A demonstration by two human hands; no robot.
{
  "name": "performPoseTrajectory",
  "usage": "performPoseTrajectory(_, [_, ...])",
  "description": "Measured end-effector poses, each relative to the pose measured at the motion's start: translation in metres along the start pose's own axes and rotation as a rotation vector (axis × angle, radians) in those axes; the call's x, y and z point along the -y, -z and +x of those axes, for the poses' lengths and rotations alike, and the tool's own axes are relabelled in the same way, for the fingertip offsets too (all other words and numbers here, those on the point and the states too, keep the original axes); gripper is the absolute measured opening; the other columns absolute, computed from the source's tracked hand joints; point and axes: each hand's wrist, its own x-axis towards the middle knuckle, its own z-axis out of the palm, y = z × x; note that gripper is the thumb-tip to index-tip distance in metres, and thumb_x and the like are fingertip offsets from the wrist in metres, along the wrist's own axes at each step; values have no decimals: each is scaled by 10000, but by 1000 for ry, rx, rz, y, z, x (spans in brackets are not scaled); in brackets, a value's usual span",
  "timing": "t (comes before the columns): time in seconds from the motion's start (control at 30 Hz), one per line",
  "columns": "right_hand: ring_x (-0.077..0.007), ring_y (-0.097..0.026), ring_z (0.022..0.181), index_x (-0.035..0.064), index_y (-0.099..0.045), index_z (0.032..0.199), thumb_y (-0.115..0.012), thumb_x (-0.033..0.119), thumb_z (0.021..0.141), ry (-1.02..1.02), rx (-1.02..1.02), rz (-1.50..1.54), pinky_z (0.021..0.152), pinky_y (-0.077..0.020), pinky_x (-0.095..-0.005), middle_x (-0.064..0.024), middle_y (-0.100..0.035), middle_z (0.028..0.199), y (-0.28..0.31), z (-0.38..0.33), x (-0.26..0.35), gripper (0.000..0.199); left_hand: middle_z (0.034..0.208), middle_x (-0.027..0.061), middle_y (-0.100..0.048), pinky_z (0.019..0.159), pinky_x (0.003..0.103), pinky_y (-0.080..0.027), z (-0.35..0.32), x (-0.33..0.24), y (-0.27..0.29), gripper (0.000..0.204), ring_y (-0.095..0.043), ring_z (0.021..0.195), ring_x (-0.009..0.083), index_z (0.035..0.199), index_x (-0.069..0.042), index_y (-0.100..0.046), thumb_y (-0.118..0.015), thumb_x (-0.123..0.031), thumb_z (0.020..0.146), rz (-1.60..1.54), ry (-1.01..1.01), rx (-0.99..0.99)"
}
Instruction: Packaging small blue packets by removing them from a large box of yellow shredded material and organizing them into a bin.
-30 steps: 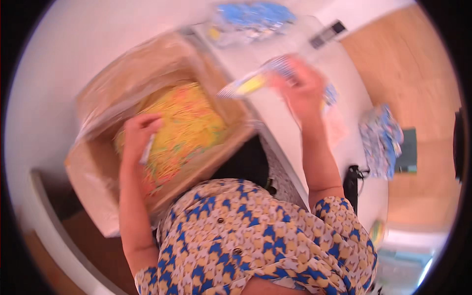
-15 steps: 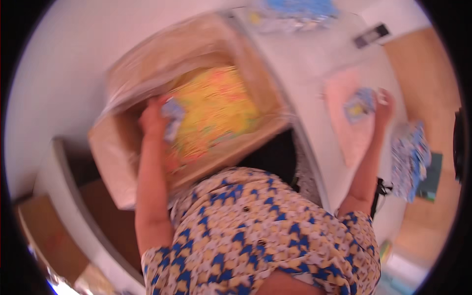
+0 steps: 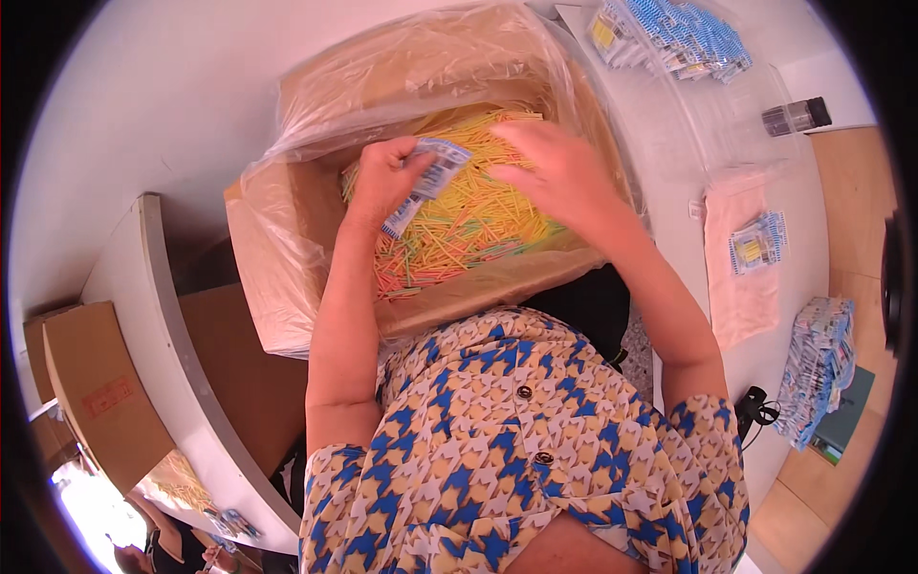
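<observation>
A cardboard box (image 3: 287, 287) lined with a clear plastic bag (image 3: 421, 57) holds a heap of thin yellow, green and orange sticks (image 3: 469, 220). My left hand (image 3: 382, 177) is over the heap and grips a small blue and white packet (image 3: 426, 182). My right hand (image 3: 555, 167) hovers over the sticks beside it, fingers spread, holding nothing. A filled packet (image 3: 758, 242) lies on a pink cloth (image 3: 741, 287) on the white table to the right.
A pile of blue and yellow packets (image 3: 669, 33) lies at the table's far end, with a dark remote-like object (image 3: 798, 117) near it. A stack of packets (image 3: 818, 368) sits at the right edge. A second cardboard box (image 3: 91, 402) stands at the lower left.
My right hand left the filled packet on the pink cloth and came back over the sticks in the box. My left hand stays in the box with an empty packet.
</observation>
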Motion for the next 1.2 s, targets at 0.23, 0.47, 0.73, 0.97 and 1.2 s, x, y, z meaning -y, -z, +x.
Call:
performPoseTrajectory(0.23, [-285,-540,622,-9,-617,870,-640,157,798,-486,337,616,656,-491,-317,-114,-617,705,-36,41,-45,181,734,-38,-623,589,205,-432,9,-20,-10,124,-500,656,22,926,6,-663,-582,-64,864,-526,25,28])
performPoseTrajectory(0.47, [-288,-634,855,14,-652,886,-595,177,784,-184,877,-387,756,-504,-370,-173,-646,886,-73,-11,-90,201,686,109,-646,603,314,-460,15,-28,-14,155,-573,597,138,903,-10,-655,-609,-140,833,-267,-21,-178])
performPoseTrajectory(0.73, [-253,-591,956,24,-595,1034,-462,142,842,-32,845,-652,797,-480,-371,-132,-601,1027,-97,-29,-96,261,702,175,-619,619,380,-462,11,-40,-15,156,-600,638,316,885,-46,-666,-620,-171,805,-111,14,-144])
performPoseTrajectory(0.97, [-237,-548,909,60,-579,950,-482,144,786,122,758,-819,708,-454,-388,-95,-582,880,-80,-30,-102,209,718,181,-623,634,405,-465,11,-41,-15,154,-607,686,349,881,-51,-668,-626,-173,796,-83,15,-171])
performPoseTrajectory(1.2, [-237,-609,785,37,-563,956,-488,163,914,-536,929,-110,695,-484,-392,-95,-598,813,-44,-9,-98,153,725,186,-621,627,406,-462,11,-31,-15,154,-606,685,350,882,-52,-667,-628,-172,794,-47,-6,-191])
